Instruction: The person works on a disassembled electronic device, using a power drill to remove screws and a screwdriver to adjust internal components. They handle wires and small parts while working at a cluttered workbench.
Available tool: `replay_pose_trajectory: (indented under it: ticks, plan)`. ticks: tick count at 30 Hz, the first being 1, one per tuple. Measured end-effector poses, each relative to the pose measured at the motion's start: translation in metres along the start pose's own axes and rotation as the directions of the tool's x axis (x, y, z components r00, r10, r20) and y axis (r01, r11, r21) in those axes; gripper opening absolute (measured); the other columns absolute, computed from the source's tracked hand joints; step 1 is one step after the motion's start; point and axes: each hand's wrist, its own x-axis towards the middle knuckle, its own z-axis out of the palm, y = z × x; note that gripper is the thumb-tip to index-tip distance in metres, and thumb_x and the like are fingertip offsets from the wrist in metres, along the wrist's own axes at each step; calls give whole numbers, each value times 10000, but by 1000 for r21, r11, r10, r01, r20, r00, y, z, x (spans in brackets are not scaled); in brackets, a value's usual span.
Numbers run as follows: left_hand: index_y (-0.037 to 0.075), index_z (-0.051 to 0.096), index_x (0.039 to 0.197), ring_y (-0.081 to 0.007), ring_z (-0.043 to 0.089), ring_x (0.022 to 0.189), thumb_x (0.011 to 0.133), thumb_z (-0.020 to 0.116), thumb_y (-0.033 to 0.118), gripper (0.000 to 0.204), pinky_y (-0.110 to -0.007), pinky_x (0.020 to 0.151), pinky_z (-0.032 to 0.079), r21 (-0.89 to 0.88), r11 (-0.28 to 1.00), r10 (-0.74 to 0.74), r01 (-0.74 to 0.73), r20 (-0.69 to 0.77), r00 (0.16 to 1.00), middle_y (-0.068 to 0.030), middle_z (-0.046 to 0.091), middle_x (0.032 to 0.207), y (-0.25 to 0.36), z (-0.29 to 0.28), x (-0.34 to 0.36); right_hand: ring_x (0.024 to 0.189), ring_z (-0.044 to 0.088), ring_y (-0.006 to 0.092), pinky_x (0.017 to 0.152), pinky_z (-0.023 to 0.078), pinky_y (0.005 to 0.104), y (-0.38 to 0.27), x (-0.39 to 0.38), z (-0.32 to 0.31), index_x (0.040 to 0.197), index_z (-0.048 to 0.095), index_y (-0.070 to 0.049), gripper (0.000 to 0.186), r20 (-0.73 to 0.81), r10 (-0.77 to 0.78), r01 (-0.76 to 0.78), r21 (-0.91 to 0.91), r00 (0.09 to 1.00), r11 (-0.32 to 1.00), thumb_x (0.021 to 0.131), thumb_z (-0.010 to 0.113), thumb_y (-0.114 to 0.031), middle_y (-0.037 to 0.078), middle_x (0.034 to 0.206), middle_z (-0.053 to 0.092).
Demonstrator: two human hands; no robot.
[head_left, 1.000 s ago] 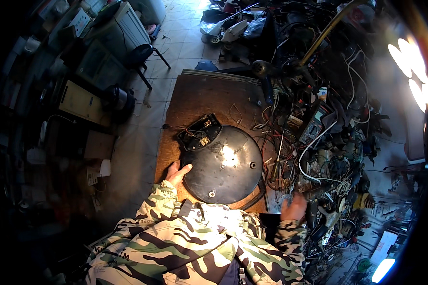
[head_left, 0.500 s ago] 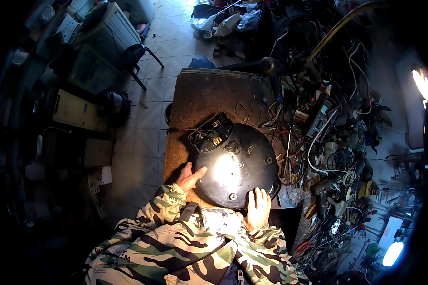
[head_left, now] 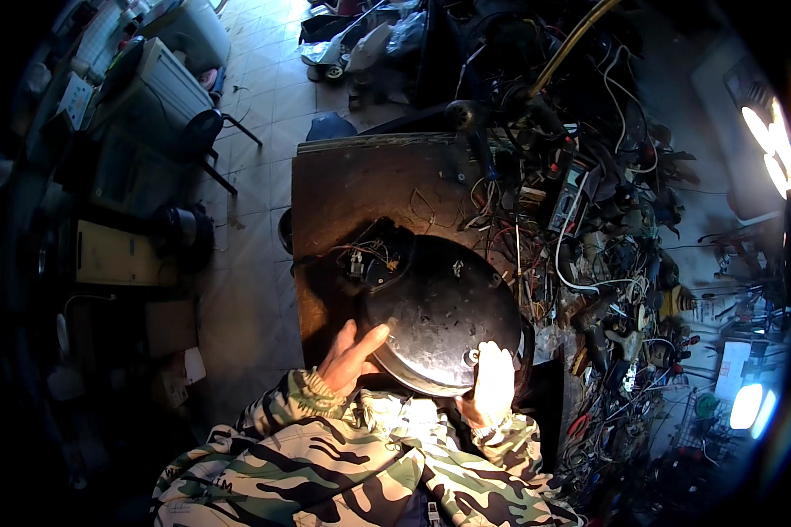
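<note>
A round black appliance [head_left: 439, 307], like an electric pan lying bottom up, is tilted over the brown table in front of me. At its far left edge sits a black control housing [head_left: 373, 263], uncovered, with loose wires and small metal terminals. My left hand [head_left: 347, 358] grips the near-left rim, thumb and fingers along the edge. My right hand [head_left: 490, 384] holds the near-right rim, its fingers laid over the surface beside a small pale foot. The parts of both hands under the rim are hidden. Bright lamplight falls on the right hand and near edge.
The wooden table [head_left: 369, 176] stretches away beyond the appliance. On the right, a heap of cables, tools and parts [head_left: 624, 299] includes a meter [head_left: 571, 198]. A black stool [head_left: 206, 132] and a yellow-fronted cabinet [head_left: 119, 255] stand to the left.
The appliance has tilted and turned slightly between my hands, and its control housing now shows at a steeper angle. My right hand has moved a little farther onto the surface. The view has shifted.
</note>
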Motion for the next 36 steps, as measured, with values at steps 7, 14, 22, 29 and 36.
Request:
replay_pose_trajectory:
  ticks: [7,14,22,29,36]
  plan:
    - [36,525,1251,-192,684,1002,1053,500,208,263,-372,850,601,-151,987,-18,44,169,985,-91,639,1174,-7,-58,-19,1207,588,423,1084,403,558,-5,19,-44,1290,548,141,870,146,-88,65,154,985,986,503,806,-123,274,1256,611]
    - [-31,607,1070,-131,644,806,940,629,162,234,-273,720,526,603,794,147,-69,-80,986,-54,658,895,-10,-105,8,1137,623,443,1038,439,577,-5,32,-42,1243,593,120,845,170,-158,141,108,973,984,464,844,-91,269,1160,653]
    - [-29,549,1231,-215,646,1023,830,637,51,419,-353,889,508,735,623,526,-267,-141,839,-146,659,1140,6,-119,50,1214,570,427,1084,395,574,10,45,-52,1346,512,79,972,220,-129,87,192,967,978,476,887,-140,265,1283,591]
    - [-2,569,1273,-179,589,1141,1033,522,396,467,-301,970,453,-32,988,146,-149,-82,986,-71,634,1227,41,-88,62,1016,671,335,980,494,500,-20,27,-28,1058,681,52,404,42,-12,11,6,999,1000,675,772,-39,179,1056,686]
    - [-29,478,1426,-180,502,1228,982,583,462,670,-342,1070,365,426,814,441,-395,-11,898,-123,595,1309,5,-103,99,1173,576,422,1062,378,574,12,-24,55,1169,615,59,477,287,75,-86,25,955,996,712,705,-45,256,1199,629]
